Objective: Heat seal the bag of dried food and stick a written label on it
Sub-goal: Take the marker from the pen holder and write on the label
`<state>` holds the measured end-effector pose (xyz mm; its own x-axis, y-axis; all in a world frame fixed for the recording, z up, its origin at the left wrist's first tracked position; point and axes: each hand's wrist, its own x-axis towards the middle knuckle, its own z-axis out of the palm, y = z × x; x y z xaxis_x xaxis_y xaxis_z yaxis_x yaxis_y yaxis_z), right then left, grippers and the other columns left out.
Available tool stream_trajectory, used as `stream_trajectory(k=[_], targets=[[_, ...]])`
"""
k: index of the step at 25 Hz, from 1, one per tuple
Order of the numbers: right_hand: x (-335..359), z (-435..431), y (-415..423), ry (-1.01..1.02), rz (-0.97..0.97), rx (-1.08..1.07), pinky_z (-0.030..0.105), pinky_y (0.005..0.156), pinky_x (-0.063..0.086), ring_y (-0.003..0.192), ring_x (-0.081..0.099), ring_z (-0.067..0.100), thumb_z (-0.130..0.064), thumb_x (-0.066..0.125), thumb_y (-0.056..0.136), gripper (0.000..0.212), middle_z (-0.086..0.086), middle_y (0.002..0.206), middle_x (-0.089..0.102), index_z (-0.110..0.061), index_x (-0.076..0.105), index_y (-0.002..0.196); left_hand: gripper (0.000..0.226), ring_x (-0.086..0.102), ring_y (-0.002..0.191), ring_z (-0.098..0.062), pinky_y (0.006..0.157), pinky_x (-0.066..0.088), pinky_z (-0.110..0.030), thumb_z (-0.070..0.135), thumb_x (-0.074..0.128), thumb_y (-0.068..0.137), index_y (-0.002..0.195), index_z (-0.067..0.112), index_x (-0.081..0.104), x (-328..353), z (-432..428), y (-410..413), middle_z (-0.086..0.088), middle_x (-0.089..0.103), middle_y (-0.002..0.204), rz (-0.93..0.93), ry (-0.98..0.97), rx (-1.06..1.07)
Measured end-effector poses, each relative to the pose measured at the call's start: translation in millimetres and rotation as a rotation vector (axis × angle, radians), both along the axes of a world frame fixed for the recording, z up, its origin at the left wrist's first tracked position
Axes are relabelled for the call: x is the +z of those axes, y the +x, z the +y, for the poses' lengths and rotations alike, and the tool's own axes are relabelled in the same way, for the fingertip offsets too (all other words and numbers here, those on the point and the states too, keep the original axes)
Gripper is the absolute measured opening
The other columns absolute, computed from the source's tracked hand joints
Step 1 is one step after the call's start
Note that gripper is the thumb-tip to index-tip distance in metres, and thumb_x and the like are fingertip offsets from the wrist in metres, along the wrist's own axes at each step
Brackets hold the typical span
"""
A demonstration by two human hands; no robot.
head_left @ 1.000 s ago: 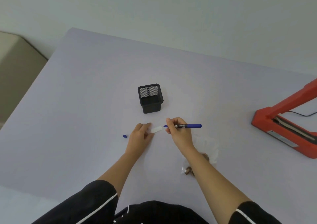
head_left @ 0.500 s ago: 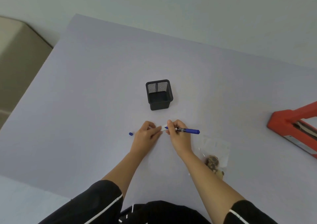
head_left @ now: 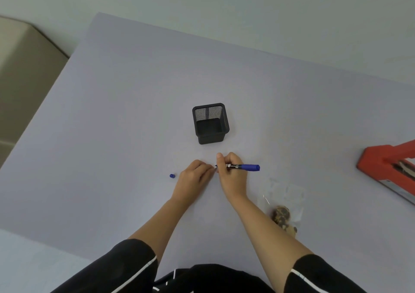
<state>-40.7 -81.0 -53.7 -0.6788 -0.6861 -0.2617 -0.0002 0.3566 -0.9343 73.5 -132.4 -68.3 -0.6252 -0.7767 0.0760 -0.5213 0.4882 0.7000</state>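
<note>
Up close, a big pale purple table (head_left: 116, 113) fills most of the room. A plain grey-green wall (head_left: 247, 7) stands behind it, and a tan box (head_left: 24, 68) sits low on the left, beside the table's edge.

On the far right is a red sealer (head_left: 381, 164), with its arm lifted. Only part of it shows. Near the middle stands a black mesh cup (head_left: 210, 124), upright.

A person in black sleeves leans over the table. Both bare arms reach forward and the hands meet just below the cup. The right hand (head_left: 231, 173) is curled around a blue pen (head_left: 244, 167), and the pen's tip points left. The left hand (head_left: 193, 176) lies on the table with its fingertips pressed down right at the tip. A label may be under them, but it is too hidden to tell.

A clear bag (head_left: 285, 200) lies flat by the right arm, with brown dried food in its near corner.

A tiny blue cap (head_left: 172, 176) sits just left of the left hand.
</note>
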Motion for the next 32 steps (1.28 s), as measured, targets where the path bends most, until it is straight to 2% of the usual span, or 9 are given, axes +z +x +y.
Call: stream_trajectory(k=[4,7,9,12,15,19,23,27,32], targets=[[-1.1,0.2,-1.6,-0.023,0.031,-0.015,0.027,0.053,0.041,0.059,0.051,0.033,-0.028,0.053,0.088,0.037,0.025,0.062,0.053,-0.002,0.043,0.063,0.011,0.061,0.073,-0.02,0.069,0.045,-0.019,0.009,0.065,0.085,0.087,0.002,0.073,1.5,0.1,-4.8,-0.01,0.066,0.082,-0.005,0.132,0.132],[-5.8,3.3,-4.9,-0.024,0.044,-0.023,0.021,0.051,0.038,0.053,0.043,0.016,-0.019,0.055,0.091,0.036,0.026,0.06,0.05,-0.003,0.042,0.062,0.019,0.059,0.079,-0.016,0.075,0.042,-0.015,0.014,0.062,0.087,0.096,-0.001,0.071,-6.8,9.4,-1.4,-0.012,0.064,0.088,0.032,0.04,0.195],[-10.8,3.8,-4.3,-0.016,0.058,-0.009,0.023,0.051,0.036,0.052,0.038,0.011,-0.012,0.054,0.092,0.036,0.021,0.056,0.044,0.0,0.039,0.061,0.023,0.055,0.081,-0.014,0.074,0.044,-0.018,0.016,0.057,0.088,0.096,-0.002,0.07,-18.2,15.5,3.8,-0.013,0.063,0.086,0.031,-0.113,0.163],[-15.8,4.7,0.7,-0.027,0.08,0.014,0.018,0.05,0.034,0.051,0.037,0.009,-0.012,0.053,0.091,0.036,0.005,0.052,0.038,-0.005,0.037,0.06,0.024,0.052,0.081,-0.017,0.073,0.046,-0.023,0.016,0.056,0.088,0.1,-0.001,0.07,-29.2,18.8,7.4,-0.011,0.062,0.087,0.022,-0.237,0.104],[-20.9,4.9,1.0,-0.076,0.121,0.029,0.014,0.05,0.033,0.052,0.038,0.01,-0.024,0.049,0.089,0.036,0.007,0.053,0.04,-0.005,0.038,0.06,0.025,0.053,0.077,-0.018,0.071,0.046,-0.024,0.017,0.059,0.088,0.105,0.004,0.071,-33.7,18.3,7.8,-0.004,0.056,0.091,0.001,-0.276,0.077],[-27.2,5.2,-1.1,-0.108,0.228,0.013,0.008,0.05,0.033,0.052,0.04,0.007,-0.03,0.045,0.088,0.034,-0.003,0.054,0.04,-0.01,0.038,0.061,0.024,0.056,0.07,-0.021,0.067,0.049,-0.027,0.018,0.058,0.089,0.105,0.006,0.072,-32.7,16.2,7.6,-0.003,0.05,0.095,-0.025,-0.32,0.056],[-33.6,4.9,1.7,-0.096,0.275,0.022,0.013,0.05,0.035,0.055,0.042,0.017,-0.029,0.045,0.089,0.04,0.004,0.055,0.044,0.0,0.042,0.061,0.026,0.057,0.071,-0.022,0.07,0.046,-0.025,0.019,0.056,0.09,0.105,0.005,0.072,-31.7,15.8,8.3,-0.001,0.046,0.098,-0.025,-0.328,0.047],[-34.2,5.5,2.5,-0.115,0.31,0.052,0.008,0.051,0.034,0.054,0.041,0.005,-0.025,0.046,0.089,0.038,0.002,0.057,0.043,-0.001,0.043,0.061,0.025,0.058,0.07,-0.023,0.07,0.047,-0.026,0.019,0.057,0.09,0.105,0.005,0.071,-33.1,16.1,9.1,-0.003,0.049,0.097,-0.024,-0.328,0.051],[-34.1,5.4,3.6,-0.123,0.354,0.066,0.009,0.053,0.034,0.057,0.039,0.012,-0.023,0.046,0.089,0.037,0.002,0.058,0.043,0.0,0.043,0.06,0.024,0.058,0.068,-0.024,0.067,0.048,-0.026,0.017,0.059,0.089,0.105,0.005,0.072,-34.7,16.6,8.2,-0.008,0.059,0.092,-0.036,-0.325,0.066]])
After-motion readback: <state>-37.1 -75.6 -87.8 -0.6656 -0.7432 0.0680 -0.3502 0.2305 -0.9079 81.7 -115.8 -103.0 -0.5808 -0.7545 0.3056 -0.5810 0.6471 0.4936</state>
